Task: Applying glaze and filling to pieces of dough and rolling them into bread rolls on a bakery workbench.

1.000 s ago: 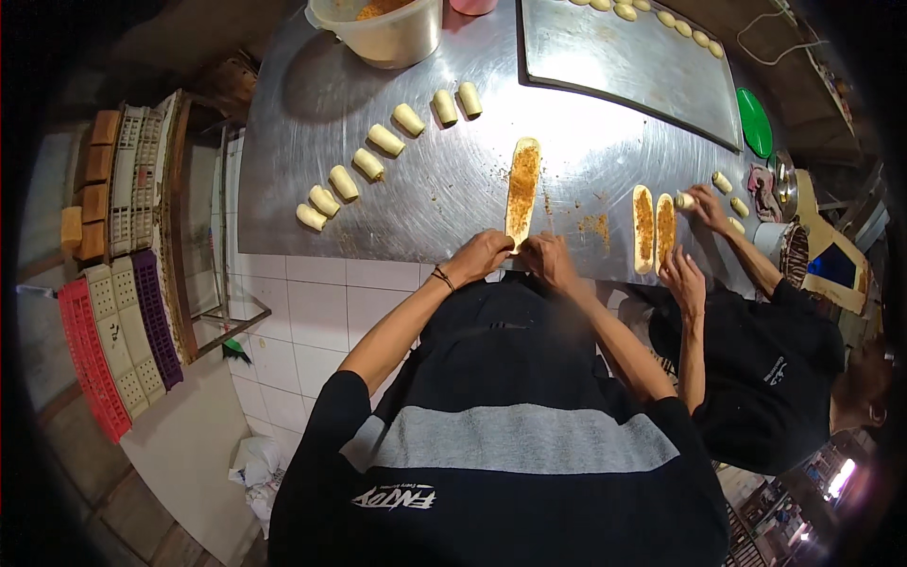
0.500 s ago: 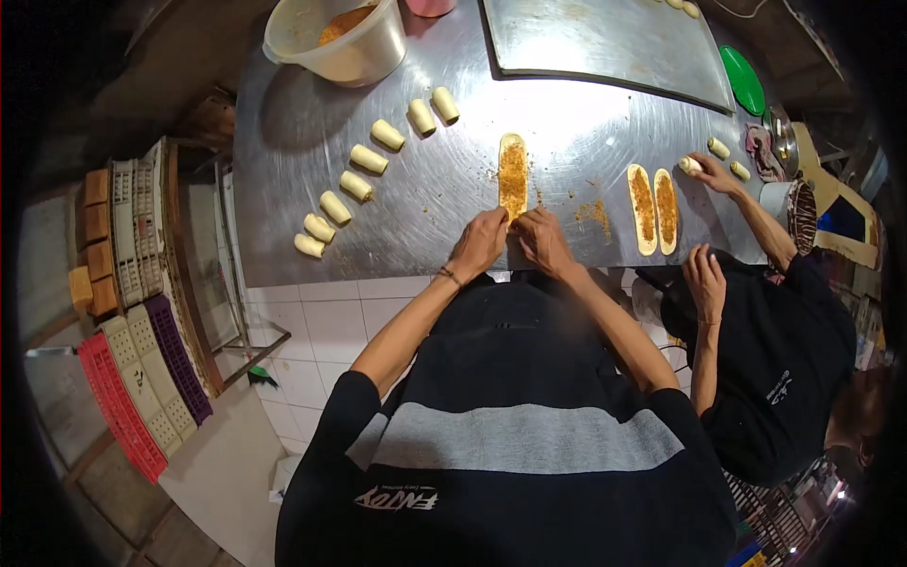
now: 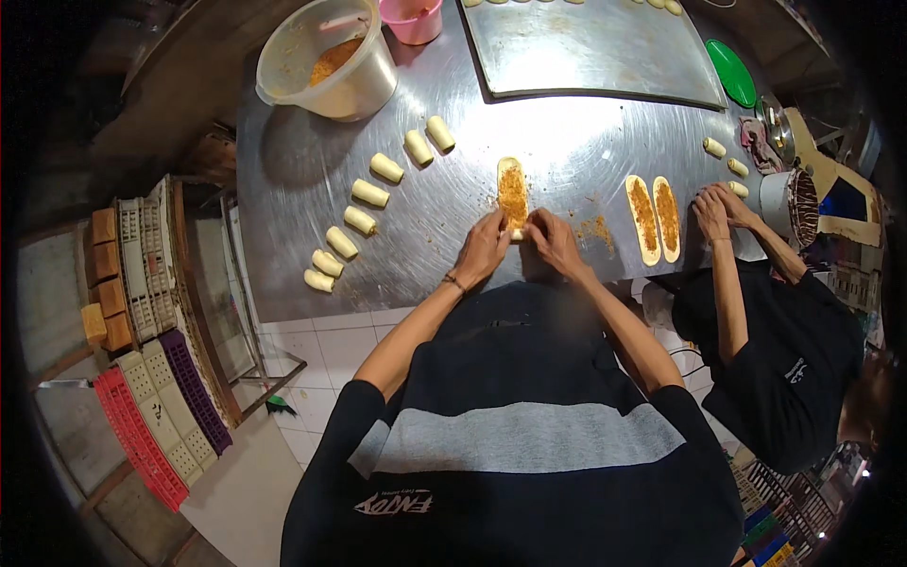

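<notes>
A long oval dough strip (image 3: 511, 189) lies on the steel table in front of me, with crumbly orange-brown filling down its middle. Its near end is curled into a small roll. My left hand (image 3: 484, 248) grips the left side of that curled end with bent fingers. At its right side, my right hand (image 3: 556, 243) has its fingertips closed on the same roll. The fingers partly cover the curled end. To the left, several finished dough rolls (image 3: 370, 193) lie in a slanting row. Two more filled dough strips (image 3: 642, 221) lie side by side to the right.
A co-worker's hands (image 3: 714, 210) are at the table's right, near several dough rolls (image 3: 715, 147). A translucent bucket of filling (image 3: 368, 90) and a pink tub (image 3: 416, 26) stand at the back left. Behind lies a large metal tray (image 3: 595, 66), with a green lid (image 3: 730, 74) beside it.
The strip's near end is curled further, and its flat part is shorter. The co-worker's roll has been brought down to the table, and their hands are now together. The view has shifted slightly.
</notes>
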`<state>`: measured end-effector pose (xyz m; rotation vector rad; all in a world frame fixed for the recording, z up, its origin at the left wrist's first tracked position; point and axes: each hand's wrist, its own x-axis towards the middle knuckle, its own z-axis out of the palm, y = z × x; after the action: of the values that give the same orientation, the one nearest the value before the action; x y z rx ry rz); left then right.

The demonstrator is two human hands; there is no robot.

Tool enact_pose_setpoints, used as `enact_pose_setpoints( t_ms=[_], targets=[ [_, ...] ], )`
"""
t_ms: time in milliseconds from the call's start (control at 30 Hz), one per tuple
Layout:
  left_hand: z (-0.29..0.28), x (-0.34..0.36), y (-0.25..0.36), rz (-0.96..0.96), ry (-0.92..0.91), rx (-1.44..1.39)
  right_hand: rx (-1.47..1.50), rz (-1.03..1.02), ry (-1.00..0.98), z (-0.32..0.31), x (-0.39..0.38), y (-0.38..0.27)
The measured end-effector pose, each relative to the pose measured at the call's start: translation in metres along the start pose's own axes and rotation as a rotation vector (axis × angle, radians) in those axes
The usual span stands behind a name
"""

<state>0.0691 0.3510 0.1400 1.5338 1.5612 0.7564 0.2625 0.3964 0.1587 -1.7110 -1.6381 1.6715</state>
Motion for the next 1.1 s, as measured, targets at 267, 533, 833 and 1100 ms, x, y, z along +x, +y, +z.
enact_pose_setpoints(
  t_ms=[267, 533, 833, 1100],
  targets=[
    [-0.024, 0.043, -0.006, 0.25, 0.098, 0.031, -0.163, -0.34, 0.228, -0.006, 0.035, -0.021],
    [-0.021, 0.046, -0.004, 0.014, 0.101, -0.171, 0.099, -0.246, 0.275, 0.006, 0.042, -0.01],
    [-0.029, 0.101, -0.007, 0.005, 0.254, -0.022, -0.024, -0.239, 0.386, -0.008, 0.093, -0.036],
    [-0.036, 0.108, -0.003, 0.058, 0.22, -0.19, 0.06, -0.3, 0.294, -0.017, 0.097, -0.031]
  ],
)
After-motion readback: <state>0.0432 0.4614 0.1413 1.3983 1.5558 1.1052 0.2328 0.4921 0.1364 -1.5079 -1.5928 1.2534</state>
